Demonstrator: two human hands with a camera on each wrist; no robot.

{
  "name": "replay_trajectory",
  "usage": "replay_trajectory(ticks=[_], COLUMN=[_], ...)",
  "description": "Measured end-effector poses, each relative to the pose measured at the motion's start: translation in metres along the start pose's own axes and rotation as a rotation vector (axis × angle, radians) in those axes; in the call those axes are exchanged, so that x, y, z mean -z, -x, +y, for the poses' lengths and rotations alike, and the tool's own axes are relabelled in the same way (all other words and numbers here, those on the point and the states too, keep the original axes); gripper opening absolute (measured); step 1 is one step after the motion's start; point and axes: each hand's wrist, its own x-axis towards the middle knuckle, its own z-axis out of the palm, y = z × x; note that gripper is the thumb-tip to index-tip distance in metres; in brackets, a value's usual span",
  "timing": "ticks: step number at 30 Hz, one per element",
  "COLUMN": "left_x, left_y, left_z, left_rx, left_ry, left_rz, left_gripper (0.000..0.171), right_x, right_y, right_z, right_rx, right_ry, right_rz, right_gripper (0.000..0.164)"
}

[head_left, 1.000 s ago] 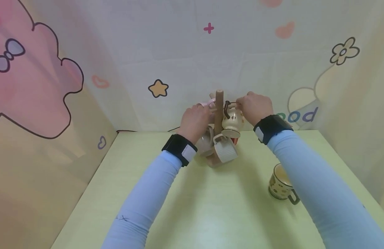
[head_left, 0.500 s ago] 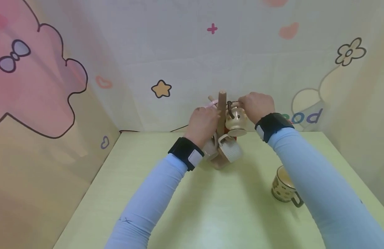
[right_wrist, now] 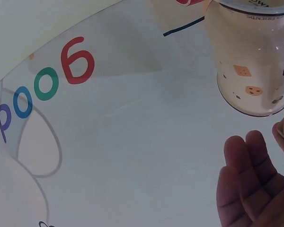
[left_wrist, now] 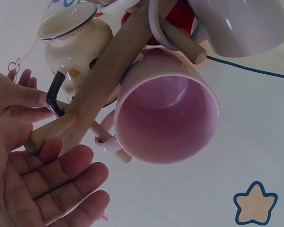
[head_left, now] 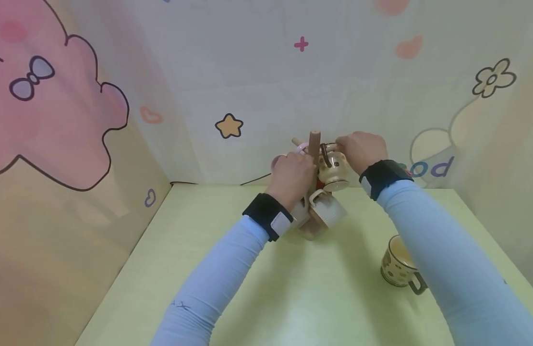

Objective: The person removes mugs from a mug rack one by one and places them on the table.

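A wooden mug tree (head_left: 315, 144) hung with several mugs stands near the back wall. My left hand (head_left: 292, 178) pinches the end of one peg (left_wrist: 52, 130) between thumb and forefinger; its other fingers are loosely extended. On the opposite side, my right hand (head_left: 363, 149) grips the tip of the peg that carries a cream patterned mug (head_left: 334, 168). That mug hangs by its dark handle. Below it hangs a ribbed white mug (head_left: 329, 210). A pink mug (left_wrist: 168, 118) and a pale mug (left_wrist: 244, 28) show in the left wrist view. A red one (left_wrist: 180, 21) is largely hidden.
A cream spotted mug (head_left: 396, 266) stands upright on the pale green table (head_left: 197, 250), close to my right forearm. The printed cloth wall (head_left: 249, 72) rises just behind the mug tree. Side walls border the table left and right.
The mug tree has turned slightly, its front mugs shifting right. My left hand has moved right with its peg, while my right hand stays at its own peg. The head view has shifted a little.
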Motion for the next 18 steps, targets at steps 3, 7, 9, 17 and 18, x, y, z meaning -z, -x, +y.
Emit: replay_trajectory(ticks=[3,7,9,17,18], left_x=[0.0,-0.003,-0.004,-0.011,-0.013], left_y=[0.0,0.001,0.001,0.003,0.003], left_z=[-0.002,-0.009,-0.014,-0.053,-0.059], left_rx=[-0.019,-0.036,-0.031,0.073,0.092], left_ry=[0.033,0.122,0.18,0.242,0.252], left_rz=[-0.011,-0.02,-0.033,-0.048,-0.041], left_gripper=[0.017,0.027,0.035,0.047,0.045], right_x=[0.0,0.001,0.003,0.013,0.015], right_y=[0.001,0.002,0.004,0.019,0.02], right_z=[-0.002,-0.001,-0.001,-0.01,-0.014], right_rx=[-0.003,-0.005,-0.018,-0.072,-0.079], right_ry=[0.004,0.011,0.007,-0.049,-0.055], right_rz=[-0.01,-0.043,-0.061,0.007,0.009], right_gripper=[0.012,0.013,0.015,0.031,0.032])
